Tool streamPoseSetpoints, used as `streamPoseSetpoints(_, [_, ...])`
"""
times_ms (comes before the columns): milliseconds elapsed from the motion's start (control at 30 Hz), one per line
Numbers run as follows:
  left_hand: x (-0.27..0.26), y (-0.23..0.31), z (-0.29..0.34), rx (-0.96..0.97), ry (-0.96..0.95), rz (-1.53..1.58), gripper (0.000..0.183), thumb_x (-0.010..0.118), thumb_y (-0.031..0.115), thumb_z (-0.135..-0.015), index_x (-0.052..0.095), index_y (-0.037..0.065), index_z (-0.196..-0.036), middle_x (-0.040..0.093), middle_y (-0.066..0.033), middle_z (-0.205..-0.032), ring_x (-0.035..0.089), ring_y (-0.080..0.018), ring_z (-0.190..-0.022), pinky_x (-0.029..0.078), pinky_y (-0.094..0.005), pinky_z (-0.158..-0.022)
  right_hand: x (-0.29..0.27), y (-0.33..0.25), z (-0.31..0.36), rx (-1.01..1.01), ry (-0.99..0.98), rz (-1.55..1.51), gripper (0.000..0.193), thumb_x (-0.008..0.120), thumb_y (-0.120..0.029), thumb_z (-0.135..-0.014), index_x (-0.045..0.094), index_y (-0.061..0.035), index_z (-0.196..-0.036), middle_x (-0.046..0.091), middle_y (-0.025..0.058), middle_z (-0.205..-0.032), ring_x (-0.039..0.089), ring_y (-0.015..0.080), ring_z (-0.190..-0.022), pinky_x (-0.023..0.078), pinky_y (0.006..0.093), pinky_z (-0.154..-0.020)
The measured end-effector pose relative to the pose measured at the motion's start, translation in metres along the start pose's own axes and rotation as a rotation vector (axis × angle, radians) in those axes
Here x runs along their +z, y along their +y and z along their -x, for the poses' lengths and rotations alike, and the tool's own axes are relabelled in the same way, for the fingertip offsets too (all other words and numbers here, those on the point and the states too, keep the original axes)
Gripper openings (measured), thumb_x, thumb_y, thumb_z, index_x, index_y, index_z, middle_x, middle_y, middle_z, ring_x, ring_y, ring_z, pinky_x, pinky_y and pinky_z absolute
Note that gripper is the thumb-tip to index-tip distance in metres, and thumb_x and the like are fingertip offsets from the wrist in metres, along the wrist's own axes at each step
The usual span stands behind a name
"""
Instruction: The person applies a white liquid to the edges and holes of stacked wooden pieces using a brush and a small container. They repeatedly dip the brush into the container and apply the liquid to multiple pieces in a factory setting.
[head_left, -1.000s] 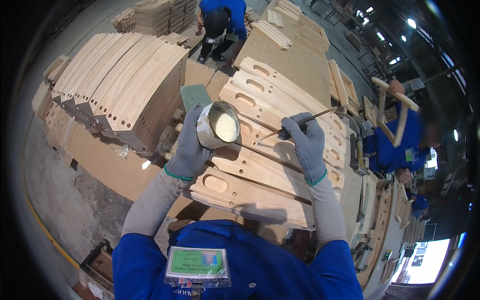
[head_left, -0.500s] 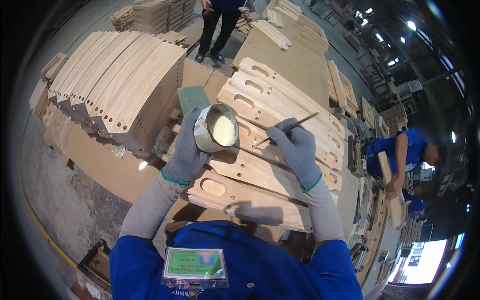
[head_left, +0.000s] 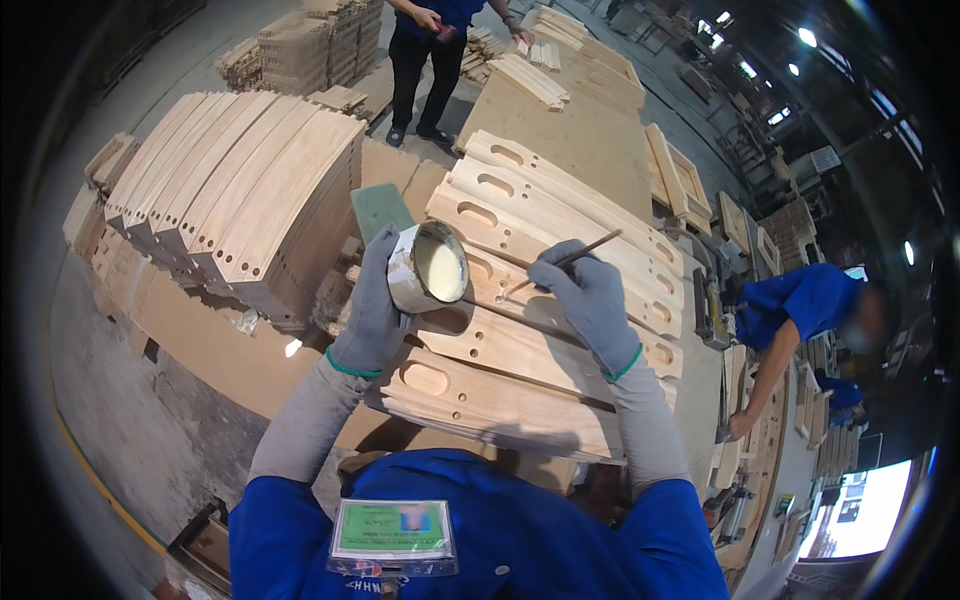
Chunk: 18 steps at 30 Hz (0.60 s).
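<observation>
My left hand [head_left: 369, 309], in a grey glove with a green cuff edge, is closed round a small round can [head_left: 404, 270] of cream-coloured liquid [head_left: 440, 268]. The can is tilted, so its open top shows. In my gloved right hand [head_left: 588, 301] a thin wooden stick [head_left: 594, 247] is pinched, its lower end pointing at the holes of a board beneath. Whether the tip touches the wood I cannot tell. Several pale wooden boards [head_left: 540, 343] with oval slots and small round holes lie side by side below both hands.
A tall stack of curved, drilled wooden panels [head_left: 250, 180] stands at the left. A green flat pad [head_left: 381, 210] lies beyond the can. One person [head_left: 430, 60] stands at the far end of the table; a co-worker [head_left: 790, 310] bends over a workbench at the right.
The view has shifted slightly, and the stick's lower end has moved a little left. The co-worker at the right has lowered a wooden piece; the far person's arms have moved.
</observation>
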<state>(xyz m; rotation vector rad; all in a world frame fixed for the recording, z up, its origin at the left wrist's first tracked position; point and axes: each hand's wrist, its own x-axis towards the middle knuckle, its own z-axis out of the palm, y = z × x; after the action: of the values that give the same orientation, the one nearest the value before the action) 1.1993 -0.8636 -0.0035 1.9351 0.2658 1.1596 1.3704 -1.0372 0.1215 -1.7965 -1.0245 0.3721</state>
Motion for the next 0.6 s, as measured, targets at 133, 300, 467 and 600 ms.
streamPoseSetpoints(133, [-0.003,0.015,-0.003,-0.229,-0.015,0.313,0.042,0.043,0.024,-0.099,0.036,0.001,-0.134,0.047,-0.0123,-0.131,0.049,-0.0208,-0.120,0.041,-0.0350,-0.102,-0.013,-0.043,0.011,0.017,0.087,-0.398,0.010,0.067,-0.003,-0.083,0.065,0.0057,-0.087,0.066,0.0102,-0.088,0.064,0.0144,-0.075,0.053,0.0248,-0.069])
streamPoseSetpoints(300, [0.000,0.051,-0.006,0.013,-0.129,0.075,0.053,0.058,0.008,-0.088,0.034,-0.004,-0.134,0.044,-0.0181,-0.132,0.050,-0.0273,-0.119,0.040,-0.0376,-0.103,-0.011,-0.056,0.036,-0.201,-0.017,-0.244,0.012,0.067,0.003,-0.082,0.063,0.0049,-0.094,0.066,0.0113,-0.090,0.065,0.0151,-0.083,0.054,0.0258,-0.076])
streamPoseSetpoints(467, [0.014,0.067,0.003,-0.220,-0.011,0.371,0.060,0.075,0.009,-0.079,0.042,0.001,-0.128,0.051,-0.0126,-0.127,0.051,-0.0249,-0.118,0.038,-0.0385,-0.105,-0.014,-0.061,0.045,-0.054,-0.003,-0.593,0.009,0.060,0.002,-0.088,0.058,0.0045,-0.096,0.065,0.0144,-0.092,0.066,0.0174,-0.086,0.057,0.0284,-0.075])
streamPoseSetpoints(600, [0.015,0.085,0.003,-0.196,-0.072,0.484,0.064,0.078,0.012,-0.076,0.041,0.001,-0.128,0.052,-0.0130,-0.124,0.052,-0.0246,-0.116,0.037,-0.0386,-0.105,-0.020,-0.048,0.043,0.113,0.067,-0.917,0.010,0.054,-0.005,-0.093,0.054,0.0029,-0.100,0.063,0.0164,-0.094,0.067,0.0196,-0.084,0.058,0.0305,-0.074])
